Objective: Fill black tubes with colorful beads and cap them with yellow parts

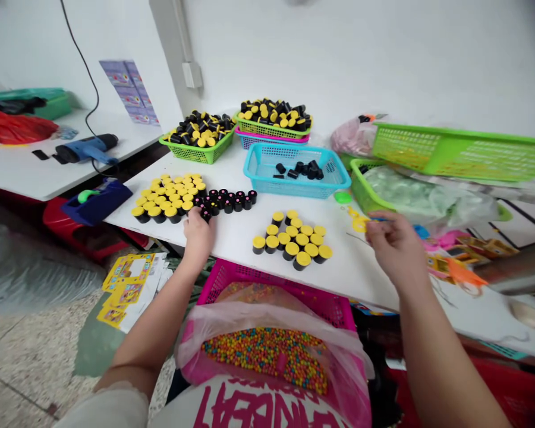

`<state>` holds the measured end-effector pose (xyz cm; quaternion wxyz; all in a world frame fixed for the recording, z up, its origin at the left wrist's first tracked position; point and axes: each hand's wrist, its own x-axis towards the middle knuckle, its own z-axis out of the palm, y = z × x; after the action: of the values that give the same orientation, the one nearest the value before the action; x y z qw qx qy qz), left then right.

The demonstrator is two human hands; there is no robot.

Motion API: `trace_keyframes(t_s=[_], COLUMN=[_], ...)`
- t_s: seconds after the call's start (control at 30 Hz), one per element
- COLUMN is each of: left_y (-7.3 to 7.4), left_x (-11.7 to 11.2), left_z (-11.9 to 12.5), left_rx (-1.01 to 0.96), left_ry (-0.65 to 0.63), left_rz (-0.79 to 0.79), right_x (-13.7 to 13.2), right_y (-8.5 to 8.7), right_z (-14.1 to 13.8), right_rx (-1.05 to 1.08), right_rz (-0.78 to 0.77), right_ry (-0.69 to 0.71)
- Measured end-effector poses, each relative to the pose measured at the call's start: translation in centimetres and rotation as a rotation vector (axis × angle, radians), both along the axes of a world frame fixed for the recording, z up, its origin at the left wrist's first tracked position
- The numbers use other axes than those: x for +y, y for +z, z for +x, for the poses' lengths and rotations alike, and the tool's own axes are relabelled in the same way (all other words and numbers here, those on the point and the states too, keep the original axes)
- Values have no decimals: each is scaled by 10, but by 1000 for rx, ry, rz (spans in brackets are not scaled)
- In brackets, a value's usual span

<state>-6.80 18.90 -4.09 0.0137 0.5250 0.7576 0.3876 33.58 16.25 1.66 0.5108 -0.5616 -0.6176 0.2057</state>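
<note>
My left hand point(199, 233) reaches to the front of a group of small black cups point(228, 202), several with pink or yellow inside. Its fingers close around one black cup point(205, 214) at the near edge. Left of it stand yellow-capped black cups point(167, 196) in a tight cluster. A second cluster of yellow-capped cups point(294, 238) stands upright between my hands. My right hand point(395, 244) is raised over the table's right side, thumb and fingers pinched together at a small yellow plastic piece point(359, 221). A thin stick-like thing point(357, 238) shows just below it.
A pink basket point(218, 279) with a plastic bag of colourful beads point(267, 353) sits at my lap. A blue basket point(294, 189) holds loose black cups. Green baskets point(196, 153) of capped cups stand behind. Colourful plastic pieces point(455, 252) lie at right, a heat gun point(87, 148) at left.
</note>
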Motion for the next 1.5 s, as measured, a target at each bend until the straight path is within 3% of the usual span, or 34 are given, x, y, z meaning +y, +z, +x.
trace_keyframes(t_s=[0.07, 0.13, 0.23, 0.33, 0.4, 0.5, 0.6, 0.73, 0.83, 0.9, 0.97, 1.07, 1.17, 1.37, 1.5], left_y=[5, 19, 52, 85, 97, 94, 79, 58, 47, 43, 43, 47, 54, 66, 66], left_x=[-5, -19, -49, -79, -93, -105, -107, -107, -110, -112, -115, -118, -119, -120, -124], left_z=[1, 7, 30, 64, 84, 100, 101, 100, 104, 109, 114, 119, 122, 130, 132], left_rx=[-23, -61, -262, -448, -484, -525, -478, -442, -612, -846, -1122, -1484, -1715, -1999, -2068], left_ry=[-16, -109, -433, -827, -1018, -1145, -1184, -1259, -1348, -1340, -1265, -1128, -1005, -872, -890], left_rz=[1, 58, 103, -25, -67, -136, -169, -63, -4, 0, -65, -199, -297, -465, -537], right_x=[-12, -29, -58, -79, -86, -89, -88, -89, -93, -94, -92, -85, -82, -90, -94], right_y=[1, 4, 14, 30, 39, 41, 33, 22, 17, 14, 10, 4, -1, -3, -2], right_z=[-17, -35, -65, -97, -116, -130, -131, -131, -134, -135, -133, -127, -125, -134, -134], right_rx=[139, 310, 480, 516, 499, 523, 571, 567, 457, 321, 128, -121, -206, -149, -86], right_rz=[-23, -45, -78, -115, -159, -212, -259, -251, -186, -52, 192, 519, 541, 572, 602], right_ry=[98, 179, 250, 330, 406, 452, 419, 375, 340, 315, 294, 432, 544, 424, 416])
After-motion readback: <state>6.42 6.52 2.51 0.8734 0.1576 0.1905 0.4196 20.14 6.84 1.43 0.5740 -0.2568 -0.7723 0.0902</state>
